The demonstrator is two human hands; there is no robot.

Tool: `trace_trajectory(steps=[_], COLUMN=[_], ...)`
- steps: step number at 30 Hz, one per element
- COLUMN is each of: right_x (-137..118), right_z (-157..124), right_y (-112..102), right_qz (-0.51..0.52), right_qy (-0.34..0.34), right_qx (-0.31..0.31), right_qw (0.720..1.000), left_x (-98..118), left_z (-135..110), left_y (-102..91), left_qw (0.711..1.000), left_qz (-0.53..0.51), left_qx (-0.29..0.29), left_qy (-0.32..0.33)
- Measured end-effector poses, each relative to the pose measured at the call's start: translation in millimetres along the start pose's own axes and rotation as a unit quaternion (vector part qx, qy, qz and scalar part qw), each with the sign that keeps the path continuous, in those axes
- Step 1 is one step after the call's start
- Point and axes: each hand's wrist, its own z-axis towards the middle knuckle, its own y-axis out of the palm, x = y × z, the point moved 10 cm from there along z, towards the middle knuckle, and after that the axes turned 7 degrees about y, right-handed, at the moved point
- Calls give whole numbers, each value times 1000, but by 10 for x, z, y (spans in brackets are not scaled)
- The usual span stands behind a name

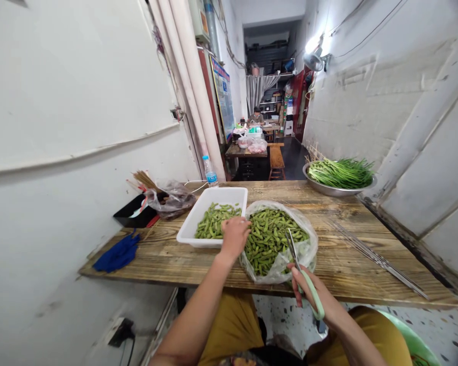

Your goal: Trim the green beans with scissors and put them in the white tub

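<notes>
My left hand (235, 236) is over the near right corner of a white plastic tub (206, 195), beside an open clear bag (311, 231). Its fingers are curled, and what they hold, if anything, is hidden. Green edamame pods (270, 234) fill the bag, while a smaller heap of pods (212, 223) lies in the tub. In my right hand (322, 292) is a pair of scissors (317, 301) with pale green handles. The blades point up and away, slightly apart, over the bag's near right side.
A metal bowl of green stalks (341, 175) stands at the back right, with long metal skewers (381, 262) nearer me. On the left lie a blue cloth (118, 252), a black box (132, 213) and a crumpled bag (171, 198). A water bottle (210, 173) stands behind the tub. Another person (256, 117) sits far back.
</notes>
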Motion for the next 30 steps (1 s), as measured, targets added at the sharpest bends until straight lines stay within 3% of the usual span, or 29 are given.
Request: trace_trajectory(steps=[2,4,6,9,14,22,26,30], right_x=[15,34,21,-146,-374,-400,-430,-424], right_z=[-2,-13,-42,-107,-145,-145,-175,-182], right_y=[18,8,-11,-62,-133,-71,-49,-20], right_qz=[-23,-58,-111,-206,-310,-374,-359,-332], right_qy=[-1,0,-2,-43,-85,-104,-123,-129], right_qx=[-3,1,5,36,100,96,98,91], right_qw=[1000,998,994,977,942,917,920,930], left_x=[259,375,393,393,576,694,711,716], left_z=[-36,-62,-61,-89,-249,-289,-320,-339], left_y=[301,432,419,373,509,486,534,579], left_qw=[995,991,992,978,898,815,779,765], left_qz=[-10,-21,-58,-192,-404,-536,-575,-590], left_qx=[-86,-116,-102,-79,-142,-179,-197,-200], left_qy=[55,59,34,-23,-103,-127,-150,-162])
